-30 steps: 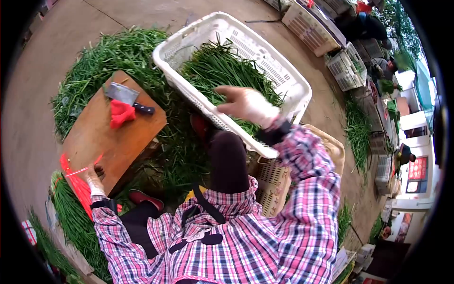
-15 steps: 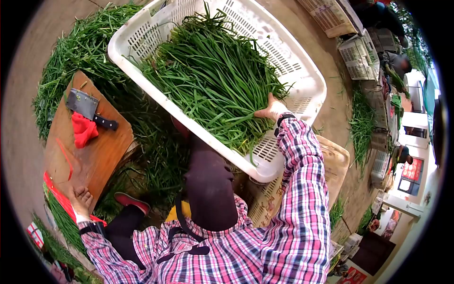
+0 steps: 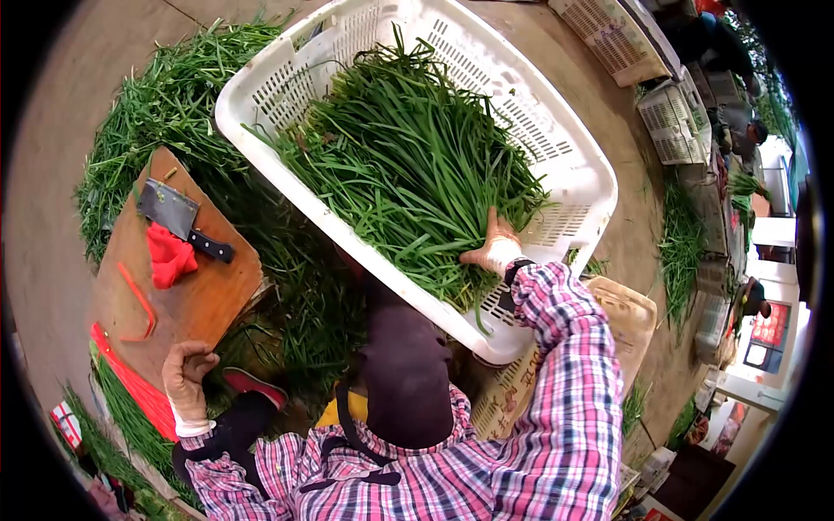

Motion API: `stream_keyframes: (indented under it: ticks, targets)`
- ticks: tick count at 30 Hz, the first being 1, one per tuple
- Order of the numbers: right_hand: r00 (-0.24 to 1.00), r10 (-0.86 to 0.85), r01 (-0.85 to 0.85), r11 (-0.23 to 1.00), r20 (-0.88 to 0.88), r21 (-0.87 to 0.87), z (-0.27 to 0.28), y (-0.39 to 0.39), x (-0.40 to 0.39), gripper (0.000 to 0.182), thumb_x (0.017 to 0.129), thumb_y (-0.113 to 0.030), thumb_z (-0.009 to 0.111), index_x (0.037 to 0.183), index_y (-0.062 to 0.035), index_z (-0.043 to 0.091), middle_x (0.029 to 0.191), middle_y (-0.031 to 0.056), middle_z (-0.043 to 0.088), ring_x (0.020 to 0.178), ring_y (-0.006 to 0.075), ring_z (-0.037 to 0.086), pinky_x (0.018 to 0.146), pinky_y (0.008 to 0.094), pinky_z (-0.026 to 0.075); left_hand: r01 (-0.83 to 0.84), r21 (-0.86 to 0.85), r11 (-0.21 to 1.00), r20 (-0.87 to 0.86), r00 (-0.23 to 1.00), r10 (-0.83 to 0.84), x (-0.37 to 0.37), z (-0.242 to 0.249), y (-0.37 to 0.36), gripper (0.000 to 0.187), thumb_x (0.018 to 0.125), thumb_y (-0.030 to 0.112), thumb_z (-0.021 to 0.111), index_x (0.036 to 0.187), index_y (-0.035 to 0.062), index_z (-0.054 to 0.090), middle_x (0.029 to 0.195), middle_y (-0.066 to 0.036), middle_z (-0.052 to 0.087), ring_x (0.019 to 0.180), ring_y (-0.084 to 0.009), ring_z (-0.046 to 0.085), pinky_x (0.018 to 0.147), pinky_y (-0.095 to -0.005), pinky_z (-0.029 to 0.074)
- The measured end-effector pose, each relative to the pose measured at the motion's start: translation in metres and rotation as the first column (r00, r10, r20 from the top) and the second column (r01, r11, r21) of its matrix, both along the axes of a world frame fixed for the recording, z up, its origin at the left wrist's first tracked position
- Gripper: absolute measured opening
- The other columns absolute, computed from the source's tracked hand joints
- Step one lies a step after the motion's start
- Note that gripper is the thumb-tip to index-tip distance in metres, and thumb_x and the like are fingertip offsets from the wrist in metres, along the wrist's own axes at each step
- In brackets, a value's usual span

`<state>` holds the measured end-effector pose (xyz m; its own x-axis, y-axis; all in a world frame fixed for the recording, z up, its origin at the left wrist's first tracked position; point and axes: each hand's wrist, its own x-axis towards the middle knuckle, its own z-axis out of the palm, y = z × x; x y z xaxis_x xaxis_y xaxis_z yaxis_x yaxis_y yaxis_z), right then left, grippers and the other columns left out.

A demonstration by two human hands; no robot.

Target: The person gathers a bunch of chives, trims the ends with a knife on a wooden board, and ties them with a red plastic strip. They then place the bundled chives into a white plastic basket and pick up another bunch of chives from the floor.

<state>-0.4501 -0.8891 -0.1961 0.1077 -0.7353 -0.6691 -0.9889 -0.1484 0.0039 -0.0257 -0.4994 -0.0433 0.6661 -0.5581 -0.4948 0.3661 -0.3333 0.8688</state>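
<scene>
A white plastic basket (image 3: 599, 165) holds a heap of long green leaves, which look like garlic chives (image 3: 408, 148). My right hand (image 3: 497, 246) lies against the near right end of the heap, thumb and a finger spread, other fingers partly hidden. My left hand (image 3: 185, 372), empty with loosely bent fingers, is raised just beyond the near edge of a wooden board (image 3: 204, 304). On that board rest a cleaver (image 3: 178, 215) with a black handle, a bunched red cloth (image 3: 170, 256) and a thin red strip (image 3: 136, 300).
Loose greens (image 3: 174, 95) are piled beyond the board. Red plastic ribbon (image 3: 130, 382) lies over greens at lower left. A cardboard-coloured crate (image 3: 630, 321) stands beneath the basket's right side. Crates (image 3: 599, 35) and several people are along the right.
My left hand has lifted from the board's near corner, its fingers now more bent. My right hand stays at the heap's end. The whole view has shifted slightly.
</scene>
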Motion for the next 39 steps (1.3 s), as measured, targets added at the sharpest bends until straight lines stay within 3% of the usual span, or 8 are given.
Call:
stream_keyframes:
  ticks: [2, 6, 16, 25, 29, 33, 34, 39]
  targets:
    - [0.999, 0.001, -0.002, 0.999, -0.034, -0.037, -0.007, -0.011, -0.004, 0.135, 0.058, -0.052, 0.085, 0.155, -0.0097, 0.001, 0.159, 0.0221, 0.011, 0.147, 0.0337, 0.016, 0.118, 0.0506, 0.021, 0.113, -0.027, 0.993, 0.044, 0.993, -0.111, -0.010, 0.017, -0.022, 0.033, 0.099, 0.030, 0.050, 0.099, -0.0007, 0.063, 0.095, -0.009, 0.066, 0.081, -0.0179, 0.066, 0.077, -0.0313, 0.056]
    - [0.887, -0.257, 0.216, 0.965, 0.383, 0.148, -0.033, -0.050, -0.044, 0.130, 0.057, -0.035, 0.090, 0.154, -0.0042, 0.008, 0.156, 0.0258, 0.020, 0.142, 0.0367, 0.030, 0.116, 0.0344, 0.031, 0.223, -0.001, 0.975, 0.140, 0.965, -0.221, -0.014, 0.036, -0.035, 0.031, 0.098, 0.024, 0.049, 0.098, -0.0038, 0.063, 0.095, -0.010, 0.065, 0.084, -0.0182, 0.067, 0.080, -0.0301, 0.056]
    - [0.997, 0.004, 0.001, 0.998, 0.078, -0.062, -0.020, -0.013, -0.015, 0.128, 0.061, -0.046, 0.083, 0.153, -0.0030, 0.006, 0.145, 0.0261, 0.039, 0.134, 0.0370, 0.041, 0.111, 0.0378, 0.036, 0.362, -0.239, 0.901, -0.060, 0.921, -0.386, -0.063, 0.032, -0.132, 0.039, 0.100, 0.030, 0.048, 0.103, -0.0066, 0.061, 0.099, -0.016, 0.065, 0.089, -0.0268, 0.067, 0.085, -0.0374, 0.055]
    - [0.965, -0.101, 0.070, 0.989, 0.241, 0.134, -0.004, -0.060, -0.029, 0.097, 0.066, -0.030, 0.074, 0.147, 0.0024, 0.031, 0.123, 0.0264, 0.060, 0.114, 0.0325, 0.060, 0.096, 0.0326, 0.047, 0.395, -0.435, 0.809, -0.408, 0.715, -0.568, -0.134, 0.053, -0.232, 0.043, 0.101, 0.027, 0.045, 0.123, -0.0090, 0.054, 0.119, -0.024, 0.062, 0.107, -0.0328, 0.063, 0.097, -0.0437, 0.050]
    - [0.952, -0.114, 0.050, 0.974, 0.284, 0.223, 0.031, -0.079, -0.032, 0.100, 0.063, -0.032, 0.077, 0.145, 0.0033, 0.034, 0.133, 0.0254, 0.054, 0.123, 0.0295, 0.054, 0.100, 0.0331, 0.045, 0.302, -0.200, 0.932, -0.679, 0.643, -0.354, -0.189, 0.037, -0.276, 0.043, 0.098, 0.028, 0.052, 0.121, -0.0082, 0.051, 0.119, -0.025, 0.059, 0.111, -0.0369, 0.059, 0.103, -0.0475, 0.045]
    - [0.855, -0.207, 0.046, 0.943, 0.475, 0.329, 0.036, -0.087, -0.039, 0.070, 0.055, -0.034, 0.081, 0.111, 0.0030, 0.064, 0.100, 0.0177, 0.070, 0.093, 0.0277, 0.065, 0.080, 0.0369, 0.052, 0.414, -0.106, 0.904, -0.590, 0.705, -0.392, -0.243, -0.001, -0.315, 0.050, 0.092, 0.035, 0.059, 0.122, -0.0052, 0.057, 0.118, -0.021, 0.063, 0.108, -0.0310, 0.059, 0.097, -0.0434, 0.043]
    - [0.816, -0.267, 0.080, 0.931, 0.513, 0.357, 0.039, -0.084, -0.038, 0.062, 0.061, -0.021, 0.083, 0.116, -0.0009, 0.064, 0.096, 0.0105, 0.070, 0.090, 0.0198, 0.062, 0.080, 0.0342, 0.051, 0.422, -0.119, 0.899, -0.540, 0.732, -0.416, -0.255, -0.022, -0.328, 0.054, 0.091, 0.038, 0.060, 0.122, -0.0054, 0.057, 0.118, -0.021, 0.063, 0.108, -0.0305, 0.059, 0.097, -0.0421, 0.042]
    - [0.845, -0.210, 0.068, 0.954, 0.492, 0.291, 0.068, -0.080, -0.020, 0.075, 0.062, -0.033, 0.079, 0.121, 0.0065, 0.058, 0.102, 0.0165, 0.068, 0.094, 0.0234, 0.063, 0.082, 0.0338, 0.050, 0.507, 0.132, 0.852, -0.389, 0.817, -0.426, -0.302, -0.069, -0.369, 0.074, 0.088, 0.047, 0.062, 0.139, -0.0040, 0.044, 0.137, -0.020, 0.051, 0.126, -0.0291, 0.047, 0.108, -0.0398, 0.033]
